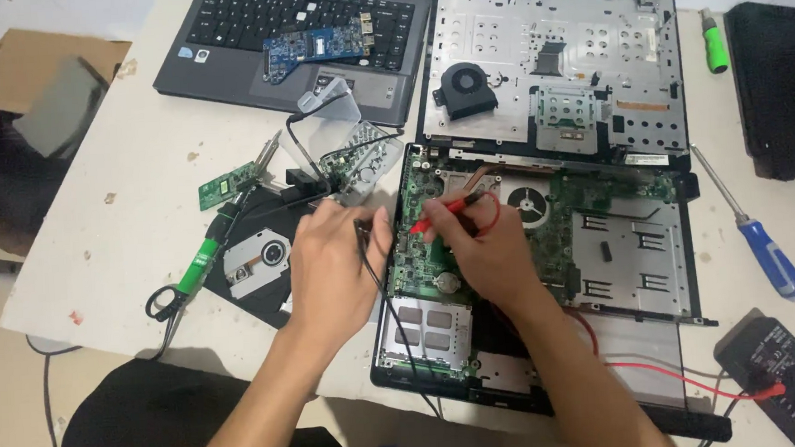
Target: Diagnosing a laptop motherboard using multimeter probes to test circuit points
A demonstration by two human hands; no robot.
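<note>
**Two probes on a bare board: slip and short hazards**

Two test probes meet the exposed green laptop motherboard (543, 225), which sits in the opened black laptop base (527, 271) at the centre of the white worktable (115, 202).

1. Left side. The left hand (332, 263) is closed in a pinch around the thin black test probe (362, 239), fingers curled, tip pointing down at the left edge of the board. The black lead (394, 323) runs back toward the person across the silver drive bay. Just left of this hand lie a black optical disc drive (259, 258) and a green-handled soldering iron (202, 261). Whether the iron is hot cannot be told; if so, a wrist drifting left could touch it.

2. Centre. The right hand (480, 246) is likewise closed, gripping the red test probe (446, 207) in a pen-style hold, tip close to the black one. Judged risk: with both tips so near on densely packed components, a small slip could bridge adjacent contacts and cause a short.

3. Right side. The red lead (678, 377) trails under the right forearm to the dark handheld multimeter (787, 384) at the table's edge. A snagged lead could jerk the probe or pull the meter off. A blue-handled screwdriver (766, 249) lies well apart.
</note>
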